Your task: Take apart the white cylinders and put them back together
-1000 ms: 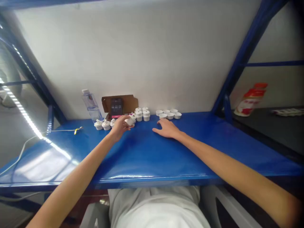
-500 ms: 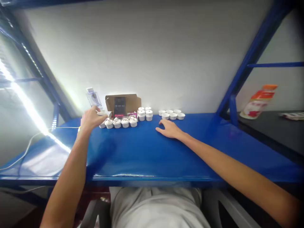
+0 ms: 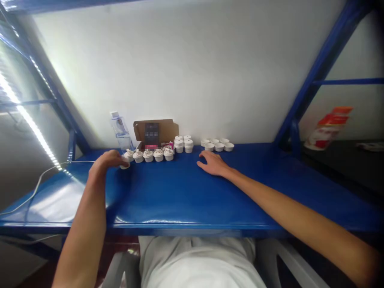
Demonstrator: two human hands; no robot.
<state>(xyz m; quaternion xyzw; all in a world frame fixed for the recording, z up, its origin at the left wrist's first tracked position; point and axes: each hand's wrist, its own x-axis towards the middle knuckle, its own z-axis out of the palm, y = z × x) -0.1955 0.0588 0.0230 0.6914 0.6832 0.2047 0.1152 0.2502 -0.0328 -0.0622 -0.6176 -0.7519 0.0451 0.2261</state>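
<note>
At the left end of a row of small white lidded cups (image 3: 148,156), my left hand (image 3: 109,159) is closed on a white cup (image 3: 125,164), low over the table or on it. The fingers cover most of that cup. The cups in the row carry small light pieces on top, too small to name. My right hand (image 3: 212,163) lies on the blue table (image 3: 174,188), thumb and fingers apart, holding nothing. Just beyond it stand several white cups (image 3: 219,147) that look open. Between the two groups, more white cups (image 3: 188,145) are stacked against the wall.
A clear bottle (image 3: 121,130) leans behind the row, beside an open cardboard box (image 3: 168,128) with a dark panel in it. A white cable (image 3: 42,176) crosses the table's left side. An orange-capped bottle (image 3: 328,129) stands on a black surface at right.
My left hand has come down and to the left from above the row's end, bringing the white cup down beside it. My right hand has stayed almost still.
</note>
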